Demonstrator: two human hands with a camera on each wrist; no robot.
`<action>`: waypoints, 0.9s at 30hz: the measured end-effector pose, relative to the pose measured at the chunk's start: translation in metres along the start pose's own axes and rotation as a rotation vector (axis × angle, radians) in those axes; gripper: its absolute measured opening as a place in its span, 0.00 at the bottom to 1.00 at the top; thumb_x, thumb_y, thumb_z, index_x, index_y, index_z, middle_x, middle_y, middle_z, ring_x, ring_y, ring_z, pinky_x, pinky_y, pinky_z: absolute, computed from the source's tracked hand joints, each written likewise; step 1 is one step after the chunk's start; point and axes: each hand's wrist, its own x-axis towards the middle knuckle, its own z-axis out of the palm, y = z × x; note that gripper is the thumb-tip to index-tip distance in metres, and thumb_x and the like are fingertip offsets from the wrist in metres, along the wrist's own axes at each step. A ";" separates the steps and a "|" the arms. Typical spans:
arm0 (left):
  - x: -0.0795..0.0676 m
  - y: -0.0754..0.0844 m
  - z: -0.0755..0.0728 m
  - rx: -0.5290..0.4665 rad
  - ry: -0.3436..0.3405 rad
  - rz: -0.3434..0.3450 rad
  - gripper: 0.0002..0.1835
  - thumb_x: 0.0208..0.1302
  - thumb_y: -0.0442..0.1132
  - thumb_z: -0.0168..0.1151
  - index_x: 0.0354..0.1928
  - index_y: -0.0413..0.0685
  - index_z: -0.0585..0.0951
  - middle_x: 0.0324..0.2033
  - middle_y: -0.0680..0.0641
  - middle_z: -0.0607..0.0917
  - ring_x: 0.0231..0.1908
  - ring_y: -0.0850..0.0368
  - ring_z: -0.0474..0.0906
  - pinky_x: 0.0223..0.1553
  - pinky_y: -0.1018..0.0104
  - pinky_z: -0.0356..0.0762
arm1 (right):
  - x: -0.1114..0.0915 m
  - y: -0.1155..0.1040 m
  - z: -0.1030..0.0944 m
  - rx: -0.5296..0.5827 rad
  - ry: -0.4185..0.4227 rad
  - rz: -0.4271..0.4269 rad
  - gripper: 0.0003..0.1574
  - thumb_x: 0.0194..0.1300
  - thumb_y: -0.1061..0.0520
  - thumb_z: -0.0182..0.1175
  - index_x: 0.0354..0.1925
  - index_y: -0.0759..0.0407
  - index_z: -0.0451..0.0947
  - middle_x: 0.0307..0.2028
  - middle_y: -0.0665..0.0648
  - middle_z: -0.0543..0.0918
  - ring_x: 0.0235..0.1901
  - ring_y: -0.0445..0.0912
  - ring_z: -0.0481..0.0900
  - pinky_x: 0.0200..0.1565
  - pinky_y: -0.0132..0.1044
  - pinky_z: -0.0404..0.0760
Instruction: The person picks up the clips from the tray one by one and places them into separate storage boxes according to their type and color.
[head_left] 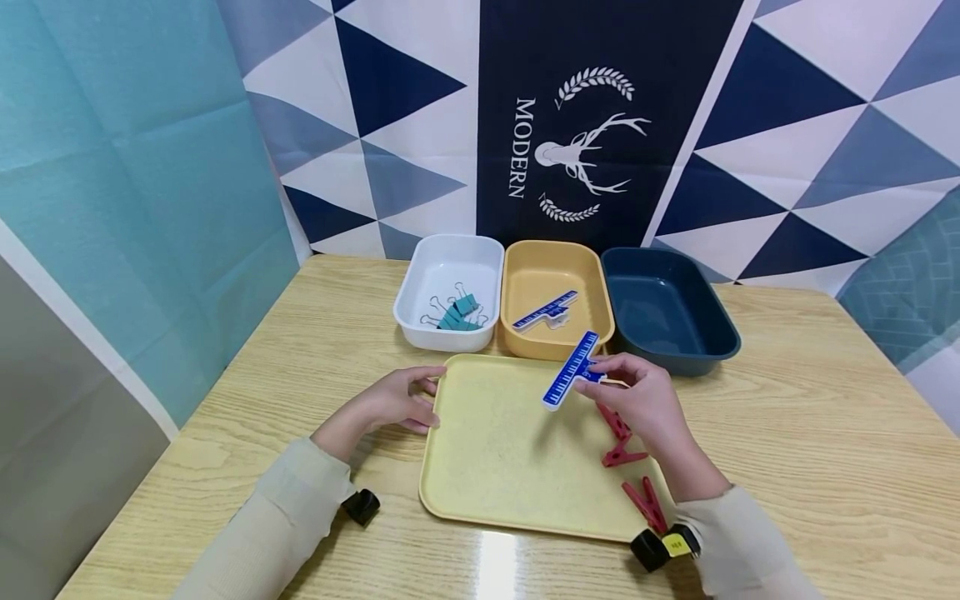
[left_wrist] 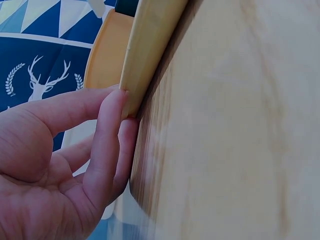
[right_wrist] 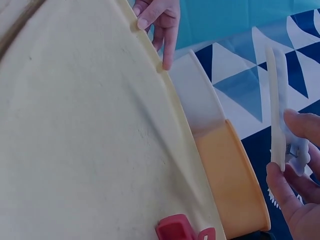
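Note:
My right hand pinches a blue-and-white ruler clip between thumb and fingers, above the right half of a yellow tray. The right wrist view shows this clip edge-on, with a small spring at its handle. On the tray's left rim, my left hand holds on with its fingertips. Seen close in the left wrist view, this hand has its fingers at the tray rim. Red clothespins lie along the tray's right side, partly hidden by my right hand and wrist.
Behind the tray stand three bins side by side. The white bin contains teal binder clips, the orange bin more blue-and-white ruler clips. The dark blue bin is at the right. A wooden table bears everything.

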 end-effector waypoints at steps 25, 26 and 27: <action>0.000 -0.001 -0.001 -0.003 -0.014 0.013 0.42 0.48 0.20 0.66 0.68 0.44 0.63 0.48 0.40 0.68 0.38 0.52 0.78 0.34 0.60 0.84 | 0.014 -0.001 0.003 -0.054 0.090 0.085 0.33 0.49 0.40 0.70 0.47 0.61 0.79 0.52 0.58 0.76 0.49 0.50 0.70 0.34 0.29 0.79; 0.000 -0.001 -0.001 -0.002 -0.014 0.013 0.42 0.48 0.20 0.66 0.68 0.44 0.63 0.48 0.40 0.68 0.38 0.52 0.78 0.34 0.60 0.84 | 0.015 -0.001 0.004 -0.055 0.092 0.090 0.34 0.49 0.40 0.70 0.47 0.61 0.79 0.52 0.58 0.76 0.49 0.51 0.70 0.34 0.28 0.79; 0.000 -0.002 -0.001 -0.002 -0.014 0.013 0.42 0.48 0.20 0.66 0.68 0.44 0.63 0.48 0.40 0.68 0.38 0.52 0.78 0.34 0.60 0.84 | 0.016 0.000 0.004 -0.057 0.095 0.092 0.34 0.49 0.40 0.70 0.47 0.61 0.79 0.52 0.58 0.76 0.50 0.51 0.70 0.34 0.27 0.78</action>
